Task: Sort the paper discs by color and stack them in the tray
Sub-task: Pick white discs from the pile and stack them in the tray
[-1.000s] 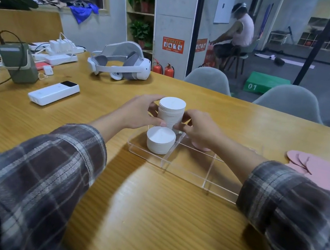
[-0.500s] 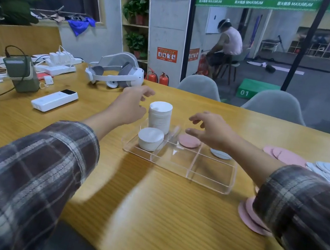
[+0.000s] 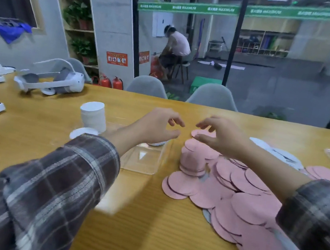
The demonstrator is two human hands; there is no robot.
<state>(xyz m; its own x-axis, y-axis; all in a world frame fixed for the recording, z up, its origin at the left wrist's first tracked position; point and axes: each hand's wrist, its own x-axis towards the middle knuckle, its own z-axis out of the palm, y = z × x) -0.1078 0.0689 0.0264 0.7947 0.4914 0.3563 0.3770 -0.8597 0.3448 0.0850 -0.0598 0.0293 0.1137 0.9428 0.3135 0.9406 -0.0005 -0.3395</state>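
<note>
Swung right since earlier, left hand (image 3: 157, 128) and right hand (image 3: 221, 139) hover over the pink stack (image 3: 195, 153) at 3 o'clock of the tray (image 3: 142, 161), fingers loosely curled, pinching nothing; I judge white discs (image 3: 93, 116) stacked in the tray, most pink discs (image 3: 250, 207) loose on the desk (image 3: 140, 240).

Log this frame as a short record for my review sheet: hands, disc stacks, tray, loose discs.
left hand: fingers loosely curled, holding nothing, over the tray's right end
right hand: at the top of the pink stack; grip unclear
pink stack: on the table, right of the tray, not in it
white stack: upright, left of the left hand
tray: clear, near right part bare
loose pink discs: overlapping heap right of the pink stack
</note>
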